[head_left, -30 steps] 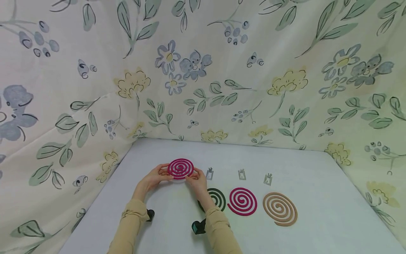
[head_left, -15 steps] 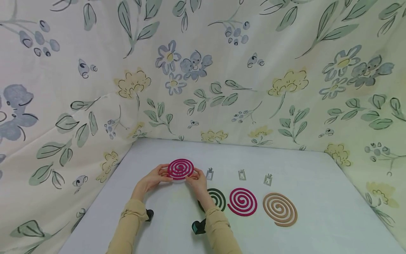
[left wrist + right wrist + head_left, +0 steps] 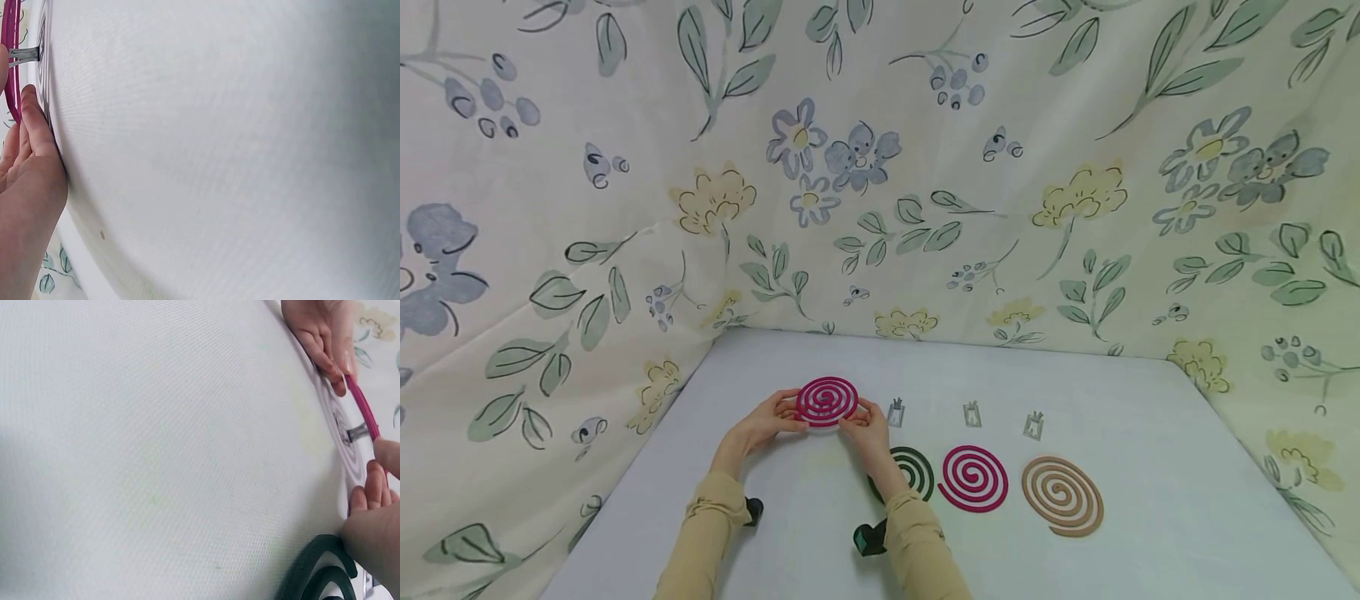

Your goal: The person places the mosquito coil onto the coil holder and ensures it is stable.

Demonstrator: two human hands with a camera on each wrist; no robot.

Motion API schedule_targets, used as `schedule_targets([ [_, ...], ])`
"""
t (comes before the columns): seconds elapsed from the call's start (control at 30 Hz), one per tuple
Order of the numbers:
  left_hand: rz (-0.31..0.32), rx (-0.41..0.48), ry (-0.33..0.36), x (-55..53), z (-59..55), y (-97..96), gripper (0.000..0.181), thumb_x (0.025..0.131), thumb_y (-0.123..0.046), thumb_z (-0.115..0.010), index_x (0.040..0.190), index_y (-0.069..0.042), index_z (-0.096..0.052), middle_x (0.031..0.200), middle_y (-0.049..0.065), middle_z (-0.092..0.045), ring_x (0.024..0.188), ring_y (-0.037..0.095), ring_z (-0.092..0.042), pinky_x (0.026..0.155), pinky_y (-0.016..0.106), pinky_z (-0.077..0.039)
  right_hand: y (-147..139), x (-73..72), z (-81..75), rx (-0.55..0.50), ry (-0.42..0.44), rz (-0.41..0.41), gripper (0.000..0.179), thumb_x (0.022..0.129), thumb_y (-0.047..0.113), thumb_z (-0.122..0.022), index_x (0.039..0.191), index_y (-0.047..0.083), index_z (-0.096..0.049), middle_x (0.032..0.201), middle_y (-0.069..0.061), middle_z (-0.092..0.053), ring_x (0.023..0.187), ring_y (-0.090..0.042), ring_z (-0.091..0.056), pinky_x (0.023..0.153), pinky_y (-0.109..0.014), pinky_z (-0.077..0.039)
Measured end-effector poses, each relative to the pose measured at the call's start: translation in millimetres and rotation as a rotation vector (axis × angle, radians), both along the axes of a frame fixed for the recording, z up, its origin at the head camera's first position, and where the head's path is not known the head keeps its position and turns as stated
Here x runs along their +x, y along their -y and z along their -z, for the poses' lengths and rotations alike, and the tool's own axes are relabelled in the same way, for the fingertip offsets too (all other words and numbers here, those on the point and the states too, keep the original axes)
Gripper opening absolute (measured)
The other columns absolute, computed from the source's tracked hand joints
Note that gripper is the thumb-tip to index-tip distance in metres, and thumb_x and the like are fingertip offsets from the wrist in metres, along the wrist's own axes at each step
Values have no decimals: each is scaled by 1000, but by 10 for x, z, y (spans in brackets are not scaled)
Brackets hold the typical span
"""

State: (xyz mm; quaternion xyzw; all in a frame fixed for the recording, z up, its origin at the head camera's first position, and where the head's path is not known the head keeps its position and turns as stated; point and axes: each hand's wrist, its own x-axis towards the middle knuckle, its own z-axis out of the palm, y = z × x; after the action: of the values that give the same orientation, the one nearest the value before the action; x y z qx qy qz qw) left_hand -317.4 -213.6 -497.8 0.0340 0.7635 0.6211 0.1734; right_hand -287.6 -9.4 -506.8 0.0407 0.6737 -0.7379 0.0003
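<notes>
A magenta mosquito coil [image 3: 826, 397] is held level, raised above the white table, at the left of the head view. My left hand [image 3: 766, 421] pinches its left edge between thumb and fingers. On the opposite edge, the right hand [image 3: 867, 427] grips it the same way, fingers underneath and thumb at the near rim. Under the coil's middle stands a small grey metal coil stand [image 3: 358, 432], reaching from the table up to the coil; the left wrist view shows it too. Most of the coil lies outside both wrist views.
Right of the hands lie a dark green coil [image 3: 929, 477], partly behind the right forearm, another magenta coil [image 3: 972, 477] and a tan coil [image 3: 1058, 490]. Behind them sit three metal stands [image 3: 972, 414] in a row. A floral cloth [image 3: 910, 250] hangs around the table [image 3: 1150, 433].
</notes>
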Motion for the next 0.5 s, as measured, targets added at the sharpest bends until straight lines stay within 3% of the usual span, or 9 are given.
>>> schedule_targets([
  [0.27,-4,-7,-7,9,-12,-9,78,84,-2,-69,146,1,-23,134,25,-45,118,26,-46,96,30,-42,1,6,2,18,15,4,55,81,-4,-67,131,-7,-46,82,-4,-56,68,-5,-48,61,-13,-44],
  [0.5,-1,13,-15,-8,8,1,77,83,0,-68,146,2,-23,132,24,-46,113,22,-47,88,20,-43,-9,18,-13,-2,3,-1,56,81,-5,-67,131,-8,-44,83,-7,-56,68,-5,-47,60,-13,-43],
])
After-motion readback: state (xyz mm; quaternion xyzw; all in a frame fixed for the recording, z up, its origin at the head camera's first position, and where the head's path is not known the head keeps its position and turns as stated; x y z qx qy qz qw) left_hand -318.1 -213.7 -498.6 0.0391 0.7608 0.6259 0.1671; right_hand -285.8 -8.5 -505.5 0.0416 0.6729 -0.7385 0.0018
